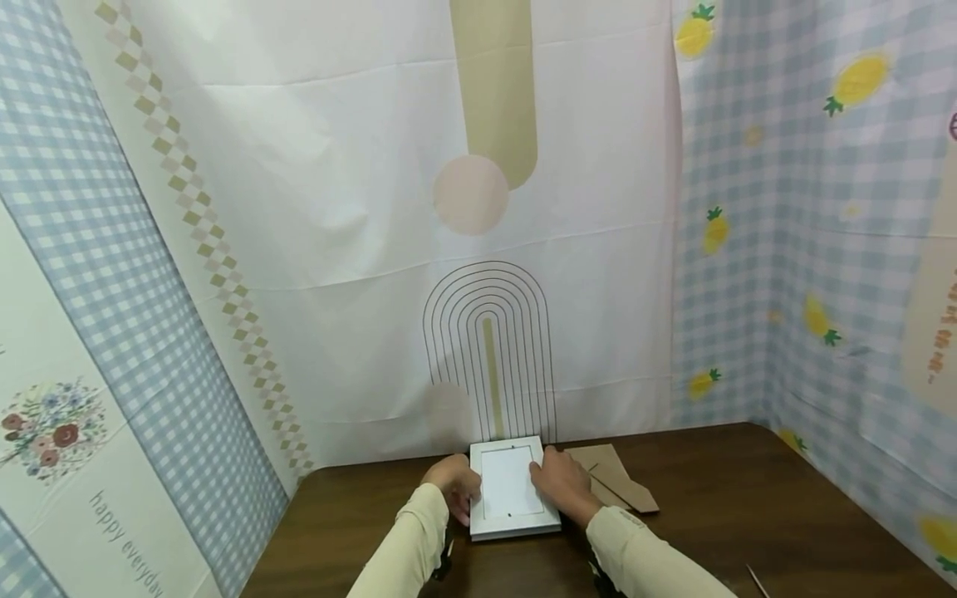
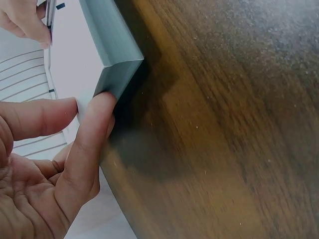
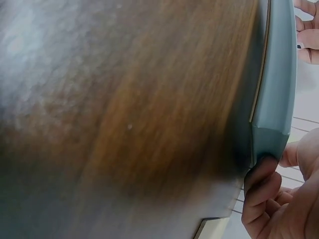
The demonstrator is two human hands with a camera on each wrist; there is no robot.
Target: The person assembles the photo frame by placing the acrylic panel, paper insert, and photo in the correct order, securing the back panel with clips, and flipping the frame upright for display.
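Note:
A white picture frame [image 1: 516,525] lies on the table with its long sides running away from me. Inside its border is a pale rectangular panel [image 1: 508,482], with a small dark tab near each end. My left hand [image 1: 454,482] pinches the left side; in the left wrist view the thumb bears on the upper face and the index finger on the thick side wall [image 2: 112,35]. On the opposite side my right hand [image 1: 564,480] grips the frame, its curled fingers [image 3: 261,181] under the corner in the right wrist view and the thumb on top.
Just right of the frame, partly behind my right hand, lies a brown board [image 1: 611,467] with a dark-edged strip across it. A thin stick-like thing [image 1: 757,580] sits at the lower right of the brown wooden table [image 1: 718,490]. A patterned cloth [image 1: 359,357] hangs behind.

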